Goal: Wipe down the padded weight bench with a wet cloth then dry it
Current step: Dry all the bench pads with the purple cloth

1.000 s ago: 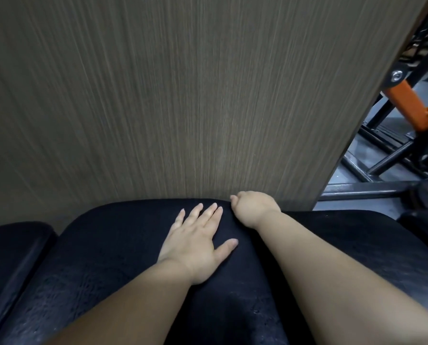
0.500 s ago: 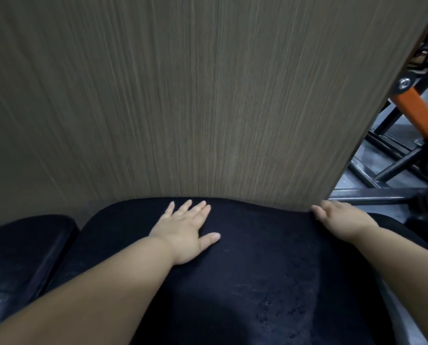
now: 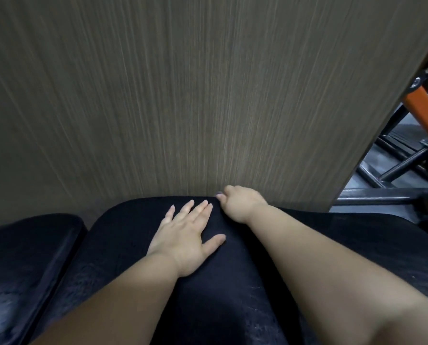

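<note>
A dark cloth [image 3: 133, 225] lies spread over the middle cushion of the black padded table [image 3: 28, 257], reaching its far edge against a wood-grain wall panel [image 3: 208, 95]. The left grip [image 3: 185, 241] is open, palm down with fingers straight and slightly spread, pressing flat on the cloth near that far edge. Just right of its fingertips, the right grip [image 3: 240, 204] is closed, fingers curled over the far edge of the cloth and holding it there, thumb pointing left. Shiny wet-looking patches show on the near cushion surface. Far right, beyond the panel, stands a black metal frame [image 3: 382, 197] with an orange part [image 3: 424, 113].
</note>
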A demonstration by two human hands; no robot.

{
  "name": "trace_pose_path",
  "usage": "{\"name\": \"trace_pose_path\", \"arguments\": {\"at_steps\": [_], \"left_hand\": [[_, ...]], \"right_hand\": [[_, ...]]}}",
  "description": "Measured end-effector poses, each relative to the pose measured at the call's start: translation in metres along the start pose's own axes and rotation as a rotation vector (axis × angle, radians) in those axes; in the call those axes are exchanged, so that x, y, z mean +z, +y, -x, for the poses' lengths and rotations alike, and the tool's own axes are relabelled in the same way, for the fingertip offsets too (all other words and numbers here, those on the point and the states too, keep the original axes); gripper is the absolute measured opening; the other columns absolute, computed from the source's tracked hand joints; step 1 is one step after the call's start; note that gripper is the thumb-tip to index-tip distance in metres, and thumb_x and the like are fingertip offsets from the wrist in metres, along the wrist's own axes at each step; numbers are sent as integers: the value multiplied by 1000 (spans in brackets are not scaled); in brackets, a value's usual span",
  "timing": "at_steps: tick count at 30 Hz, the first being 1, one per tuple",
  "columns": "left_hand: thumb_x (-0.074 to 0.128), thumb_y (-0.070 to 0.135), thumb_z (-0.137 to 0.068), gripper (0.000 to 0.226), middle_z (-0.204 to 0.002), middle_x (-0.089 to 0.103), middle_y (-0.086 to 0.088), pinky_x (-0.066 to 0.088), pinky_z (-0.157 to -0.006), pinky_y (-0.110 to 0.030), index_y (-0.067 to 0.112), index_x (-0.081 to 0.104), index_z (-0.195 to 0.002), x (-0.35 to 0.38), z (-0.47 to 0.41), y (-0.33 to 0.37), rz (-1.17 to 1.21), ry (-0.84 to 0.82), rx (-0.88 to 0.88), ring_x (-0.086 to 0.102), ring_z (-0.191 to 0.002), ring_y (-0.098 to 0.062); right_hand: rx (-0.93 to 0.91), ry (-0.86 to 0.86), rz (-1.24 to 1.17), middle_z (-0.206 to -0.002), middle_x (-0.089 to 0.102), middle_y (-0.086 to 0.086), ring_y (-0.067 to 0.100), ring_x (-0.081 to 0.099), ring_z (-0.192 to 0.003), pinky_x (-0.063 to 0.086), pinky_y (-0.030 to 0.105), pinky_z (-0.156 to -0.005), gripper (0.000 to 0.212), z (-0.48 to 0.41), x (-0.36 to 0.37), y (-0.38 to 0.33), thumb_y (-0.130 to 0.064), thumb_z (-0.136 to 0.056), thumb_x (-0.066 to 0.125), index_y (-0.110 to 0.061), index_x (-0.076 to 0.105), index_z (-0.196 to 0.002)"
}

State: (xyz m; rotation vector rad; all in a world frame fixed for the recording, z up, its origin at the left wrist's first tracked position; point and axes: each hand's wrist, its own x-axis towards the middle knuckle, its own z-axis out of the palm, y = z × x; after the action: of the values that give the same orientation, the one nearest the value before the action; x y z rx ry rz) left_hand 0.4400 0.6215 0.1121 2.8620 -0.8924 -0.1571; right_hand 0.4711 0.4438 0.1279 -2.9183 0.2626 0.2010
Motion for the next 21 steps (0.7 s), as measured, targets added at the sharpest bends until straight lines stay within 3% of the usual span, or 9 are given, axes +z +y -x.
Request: {"name": "trace_pose_path", "arguments": {"at_steps": [3,9,15,21], "left_hand": [[21,69,-93,77,-160,-9,20,-12,-120,-37,30,-1,-155,-1,-1,1,14,-6,-2,-15,-146,-4],[17,71,-92,79,-161,-10,15,-11,-120,-41,27,-3,-155,-1,4,1,2,6,-97,-15,-147,-7],[11,72,-91,78,-158,-21,14,-13,-119,-45,29,-12,-153,-8,17,-23,-26,-97,-198,-20,-146,-10],[-3,77,-81,86,-160,-13,16,-15,-118,-42,33,-5,-154,-3,39,-52,5,14,-160,-18,-146,-8]], "right_hand": [[-91,-7,-21,-132,52,4,26,49,-121,40,39,-97,42,-5,3,-17,-36,-103,23,-24,51,-133],[5,25,-86,-126,57,-1,24,53,-116,41,37,-93,45,11,3,27,-52,-99,24,-29,53,-124],[200,-11,-24,-120,60,1,23,53,-114,40,38,-93,47,36,-5,96,-52,-99,23,-24,59,-112],[257,35,39,-119,59,14,31,53,-112,39,35,-88,42,28,0,79,-38,-103,24,-10,55,-106]]}}
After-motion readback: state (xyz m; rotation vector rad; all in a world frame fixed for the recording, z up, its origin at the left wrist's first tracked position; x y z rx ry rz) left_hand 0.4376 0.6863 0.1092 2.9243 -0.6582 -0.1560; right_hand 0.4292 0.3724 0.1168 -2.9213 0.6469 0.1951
